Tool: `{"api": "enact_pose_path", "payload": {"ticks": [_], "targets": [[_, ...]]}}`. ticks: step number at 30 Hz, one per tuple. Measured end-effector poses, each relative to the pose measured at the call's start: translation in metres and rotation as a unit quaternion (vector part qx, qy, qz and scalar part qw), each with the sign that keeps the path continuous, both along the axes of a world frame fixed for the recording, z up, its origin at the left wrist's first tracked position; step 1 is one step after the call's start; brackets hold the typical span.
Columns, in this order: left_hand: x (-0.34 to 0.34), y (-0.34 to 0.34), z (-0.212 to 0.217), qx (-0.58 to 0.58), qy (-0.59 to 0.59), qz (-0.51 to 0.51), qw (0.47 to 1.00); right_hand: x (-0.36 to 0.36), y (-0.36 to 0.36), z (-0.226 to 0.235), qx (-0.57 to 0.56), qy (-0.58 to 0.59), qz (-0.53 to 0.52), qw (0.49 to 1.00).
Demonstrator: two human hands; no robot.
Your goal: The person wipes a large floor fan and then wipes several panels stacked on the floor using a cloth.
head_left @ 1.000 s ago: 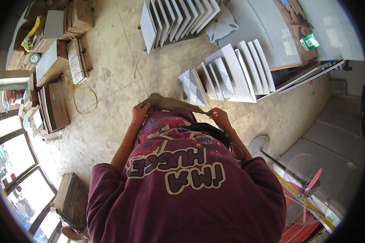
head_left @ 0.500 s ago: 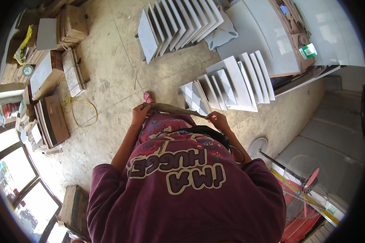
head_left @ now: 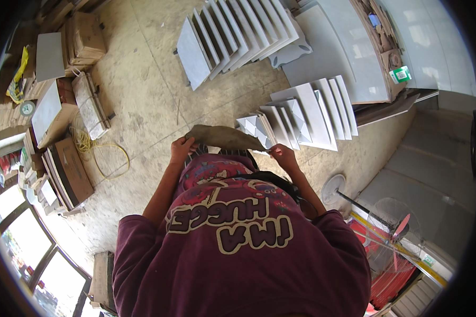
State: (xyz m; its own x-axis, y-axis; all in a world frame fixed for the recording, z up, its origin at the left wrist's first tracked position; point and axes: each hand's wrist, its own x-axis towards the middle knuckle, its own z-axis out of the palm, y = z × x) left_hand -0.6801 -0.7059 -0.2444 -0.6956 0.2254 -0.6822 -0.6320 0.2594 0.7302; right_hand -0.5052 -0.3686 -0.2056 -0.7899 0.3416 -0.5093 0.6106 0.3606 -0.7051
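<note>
A dark grey-brown cloth (head_left: 225,138) is stretched out in front of my waist, its far edge bulging upward. My left hand (head_left: 182,149) pinches its left corner, fingers closed. At the opposite end my right hand (head_left: 283,156) grips the right corner between thumb and fingers. The cloth spans the gap between both hands and hides part of my legs. Just beyond the right hand, a row of upright tiles (head_left: 309,117) stands on the floor.
Another row of upright grey tiles (head_left: 232,34) stands farther ahead. Cardboard boxes (head_left: 84,38) and a coiled yellow hose (head_left: 111,176) lie along the left. At the right are a standing fan (head_left: 394,232) and its round base (head_left: 333,189). Large slabs (head_left: 330,58) are stacked at the far right.
The cloth has swung up and spread wider between my hands, showing more of its surface. Both hands keep their hold. The view has shifted slightly, and my pink shoe is no longer visible.
</note>
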Motion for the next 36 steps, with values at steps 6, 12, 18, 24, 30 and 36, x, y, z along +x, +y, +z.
{"api": "enact_pose_path", "payload": {"ticks": [6, 12, 18, 24, 30, 36], "targets": [[-0.009, 0.002, -0.017, 0.002, -0.006, -0.017, 1.0, -0.006, 0.007, -0.001, 0.008, 0.001, 0.005, 1.0], [-0.009, 0.023, -0.01, 0.009, -0.001, -0.015, 1.0, -0.017, 0.024, 0.003, 0.001, 0.005, -0.005, 1.0], [-0.009, 0.04, 0.001, 0.016, 0.015, 0.016, 1.0, -0.004, 0.035, -0.01, -0.008, -0.002, 0.0, 1.0], [-0.012, 0.042, 0.004, 0.003, 0.018, 0.019, 1.0, -0.006, 0.038, -0.014, -0.053, 0.004, -0.026, 0.998], [-0.042, 0.041, 0.002, 0.014, 0.016, 0.022, 1.0, -0.042, 0.041, -0.012, -0.012, 0.001, 0.003, 1.0], [-0.091, 0.039, -0.006, 0.024, -0.009, -0.014, 1.0, -0.089, 0.048, -0.013, -0.011, -0.013, 0.013, 1.0]]}}
